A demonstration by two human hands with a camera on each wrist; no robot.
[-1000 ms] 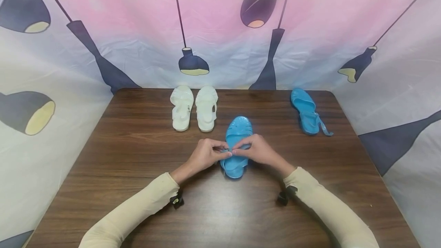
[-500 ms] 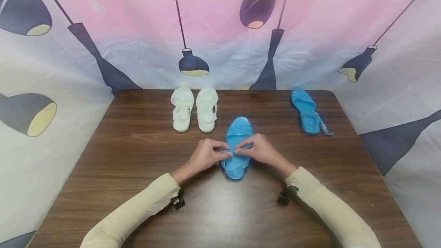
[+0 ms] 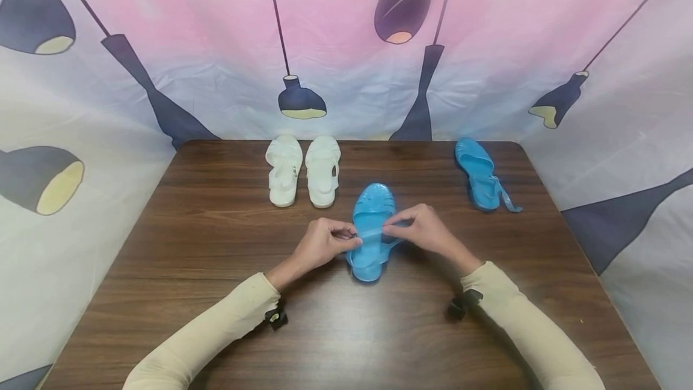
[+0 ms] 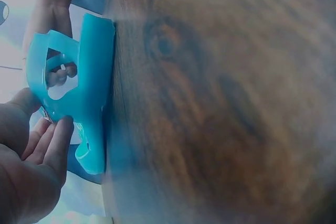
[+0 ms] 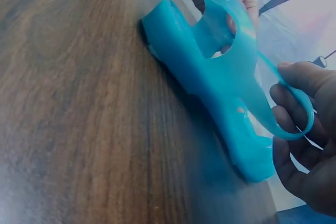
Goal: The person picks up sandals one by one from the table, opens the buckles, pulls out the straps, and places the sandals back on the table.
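A blue jelly sandal (image 3: 375, 200) lies sole down in the middle of the table, toe pointing away. At its left side, my left hand (image 3: 320, 244) pinches the small metal buckle (image 4: 47, 115) between thumb and fingers. My right hand (image 3: 425, 230), over the sandal's right side, holds the thin ankle strap (image 5: 305, 103) between thumb and fingers. In the right wrist view the strap bends in a loop through those fingers and runs back across toward the left hand. The strap's tip is hidden.
Two white sandals (image 3: 323, 182) stand side by side at the back left of the wooden table (image 3: 216, 209). Another blue sandal (image 3: 482, 188), its strap hanging loose, lies at the back right. A printed cloth (image 3: 357, 101) hangs behind the table.
My right hand has moved right and slightly away, from beside the left fingertips to the sandal's right side, drawing the strap outward. The left hand keeps its place at the buckle.
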